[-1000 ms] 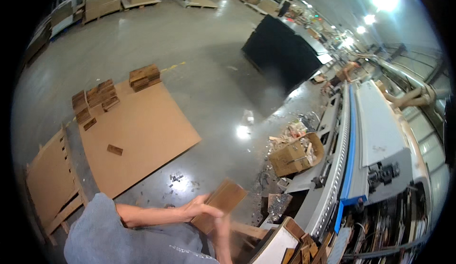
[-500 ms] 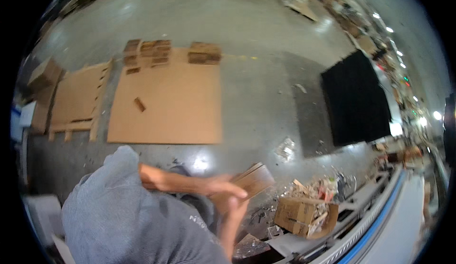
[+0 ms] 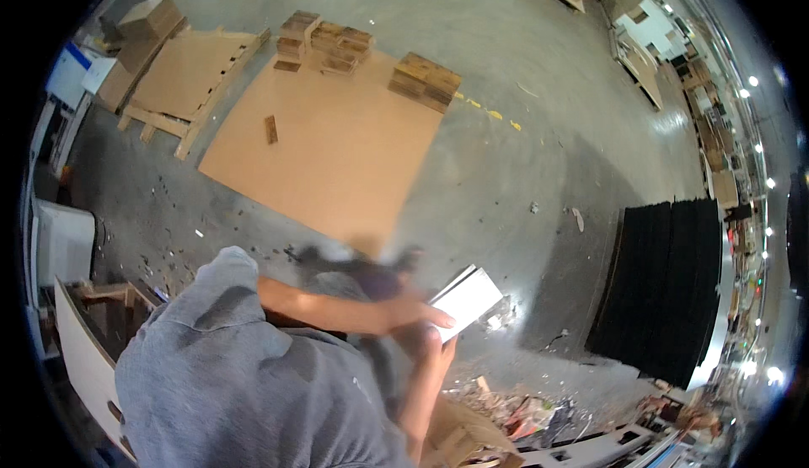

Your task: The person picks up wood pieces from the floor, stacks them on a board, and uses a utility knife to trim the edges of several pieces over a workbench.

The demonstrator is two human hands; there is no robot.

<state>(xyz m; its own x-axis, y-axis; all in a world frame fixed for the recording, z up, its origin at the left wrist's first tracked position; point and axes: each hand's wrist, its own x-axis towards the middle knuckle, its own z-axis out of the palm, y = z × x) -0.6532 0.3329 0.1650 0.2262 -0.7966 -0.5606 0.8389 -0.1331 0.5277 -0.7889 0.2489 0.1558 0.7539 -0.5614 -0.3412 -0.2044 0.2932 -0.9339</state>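
A small stack of flat boards (image 3: 470, 301) with a bright white upper face is in my hands, in front of my body. My left hand (image 3: 410, 313) reaches across from the left and grips the near end of the boards, its thumb lying on the white face. Just below it, my right hand (image 3: 433, 352) closes round the same end from underneath. Its fingers are partly hidden behind the boards and the left hand. The two hands are close together, held above the floor.
A big brown cardboard sheet (image 3: 329, 148) lies on the floor with stacks of wood-coloured pieces (image 3: 425, 80) along its far edge. A wooden pallet (image 3: 198, 80) is left of it. At right stands a black block-shaped stack (image 3: 657, 287); a cardboard box (image 3: 468, 438) and scraps lie below.
The view has turned, so the floor sheet slants and the black stack sits lower right. The boards' upper face, brown before, now shows white. Both hands still hold them.
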